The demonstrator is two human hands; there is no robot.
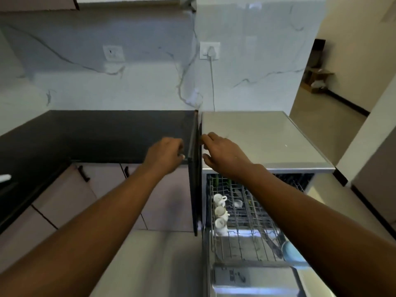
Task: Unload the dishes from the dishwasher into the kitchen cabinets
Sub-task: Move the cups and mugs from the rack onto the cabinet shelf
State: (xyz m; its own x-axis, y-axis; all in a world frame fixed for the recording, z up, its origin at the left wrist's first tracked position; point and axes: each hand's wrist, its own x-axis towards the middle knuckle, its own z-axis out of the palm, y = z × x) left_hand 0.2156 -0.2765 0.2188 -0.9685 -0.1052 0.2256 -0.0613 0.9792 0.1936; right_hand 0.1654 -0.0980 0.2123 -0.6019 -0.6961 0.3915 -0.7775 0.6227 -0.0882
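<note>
Currently we have both hands on a thin dark flat tray [195, 181] held edge-on, upright, between the black surface [96, 133] and the silver dishwasher [263, 138]. Left hand [165, 154] grip curls round its left edge; right hand [222, 153] grip pinches the right edge. White mugs [220, 213] sit in the pulled-out wire rack [246, 221].

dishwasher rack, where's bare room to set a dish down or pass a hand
Bare: the rack's front middle, between the white cups and blue bowl; the dishwasher top; the black counter. Crowded: the rack's left edge with the cups, and its back.
</note>
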